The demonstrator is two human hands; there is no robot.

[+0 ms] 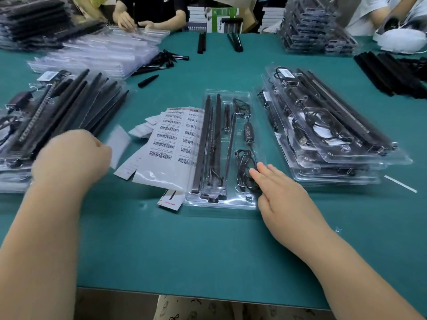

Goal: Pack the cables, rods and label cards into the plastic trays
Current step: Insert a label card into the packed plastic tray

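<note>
A clear plastic tray lies in the middle of the green table, holding long black rods on its left side and a coiled black cable with an inline controller on its right. My right hand lies flat, fingers together, on the tray's lower right part, touching the cable coil. My left hand is closed around a small white label card, just left of a fanned pile of barcode label cards beside the tray.
Filled trays are stacked to the right. Trays with rods pile up on the left, empty clear trays behind them. Loose black rods lie far right. Other people's hands work at the far edge.
</note>
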